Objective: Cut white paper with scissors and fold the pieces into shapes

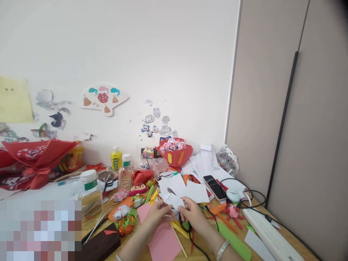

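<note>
Both hands hold one small folded piece of white paper (pixel 173 200) above the middle of the table. My left hand (pixel 161 212) grips its lower left edge, with the thumb on top. At the right edge, my right hand (pixel 191 212) pinches it between thumb and fingers. Under and between my forearms lie sheets of pink paper (pixel 164 243) and a thin wooden stick (pixel 178 240). Just beyond the hands rest white paper squares (pixel 197 191). Crumpled paper flowers (pixel 126 224) in orange, green and white sit left of my left hand.
A red paper bouquet (pixel 178 156) stands against the wall. Clear jars (pixel 91 194) and a yellow bottle (pixel 116 158) are at the left. To the right lie a phone (pixel 214 186), black cable (pixel 262 200), a white power strip (pixel 272 233) and green paper (pixel 235 242).
</note>
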A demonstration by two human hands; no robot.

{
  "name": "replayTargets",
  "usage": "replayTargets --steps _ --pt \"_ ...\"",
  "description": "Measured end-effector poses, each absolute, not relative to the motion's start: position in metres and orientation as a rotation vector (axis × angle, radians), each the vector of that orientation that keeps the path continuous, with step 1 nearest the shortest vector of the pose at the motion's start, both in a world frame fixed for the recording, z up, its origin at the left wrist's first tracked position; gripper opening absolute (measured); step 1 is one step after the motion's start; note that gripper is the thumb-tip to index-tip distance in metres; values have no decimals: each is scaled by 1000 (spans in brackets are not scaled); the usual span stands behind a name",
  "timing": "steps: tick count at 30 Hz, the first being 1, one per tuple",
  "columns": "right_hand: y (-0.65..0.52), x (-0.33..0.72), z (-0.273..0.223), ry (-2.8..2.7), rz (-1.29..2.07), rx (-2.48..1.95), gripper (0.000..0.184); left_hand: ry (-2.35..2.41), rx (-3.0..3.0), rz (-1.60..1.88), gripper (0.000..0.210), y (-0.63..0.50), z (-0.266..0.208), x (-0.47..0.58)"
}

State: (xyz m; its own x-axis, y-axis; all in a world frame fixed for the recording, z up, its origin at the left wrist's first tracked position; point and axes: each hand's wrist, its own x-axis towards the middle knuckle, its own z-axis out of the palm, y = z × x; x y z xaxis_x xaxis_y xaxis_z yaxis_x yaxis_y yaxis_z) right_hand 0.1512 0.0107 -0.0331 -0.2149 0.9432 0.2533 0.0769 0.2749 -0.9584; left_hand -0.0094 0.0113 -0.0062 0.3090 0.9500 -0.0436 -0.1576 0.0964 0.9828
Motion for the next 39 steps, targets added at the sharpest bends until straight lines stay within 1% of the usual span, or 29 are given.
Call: replayTargets --steps 3,5,10,17,24,26,30,33,39 --pt "14 159 -28 -1542 1092 -956 25 908 1161 1066 46 20 -8 -13" --pt "16 164 -26 -1556 1074 -947 24 915 1177 1089 49 24 -10 -15" --pt "20 171 -30 -1620 1110 -918 29 1007 1312 1034 50 28 -15 -15" --pt "25 173 -37 -1588 1249 -860 45 1003 1305 1045 54 28 -18 -13" --pt "26 172 -36 -1476 1299 -783 46 917 1216 1069 53 24 -16 -14" --pt "23 171 -33 -1446 1289 -758 44 875 1172 1088 48 24 -16 -14" --pt "18 168 -29 -1407 1250 -727 29 832 1101 1139 36 22 -13 -16" --pt "16 167 -30 -1423 1236 -743 24 806 1115 1118 31 19 -10 -16" --pt "15 165 -34 -1504 1155 -847 19 977 1241 1011 41 17 -13 -8"
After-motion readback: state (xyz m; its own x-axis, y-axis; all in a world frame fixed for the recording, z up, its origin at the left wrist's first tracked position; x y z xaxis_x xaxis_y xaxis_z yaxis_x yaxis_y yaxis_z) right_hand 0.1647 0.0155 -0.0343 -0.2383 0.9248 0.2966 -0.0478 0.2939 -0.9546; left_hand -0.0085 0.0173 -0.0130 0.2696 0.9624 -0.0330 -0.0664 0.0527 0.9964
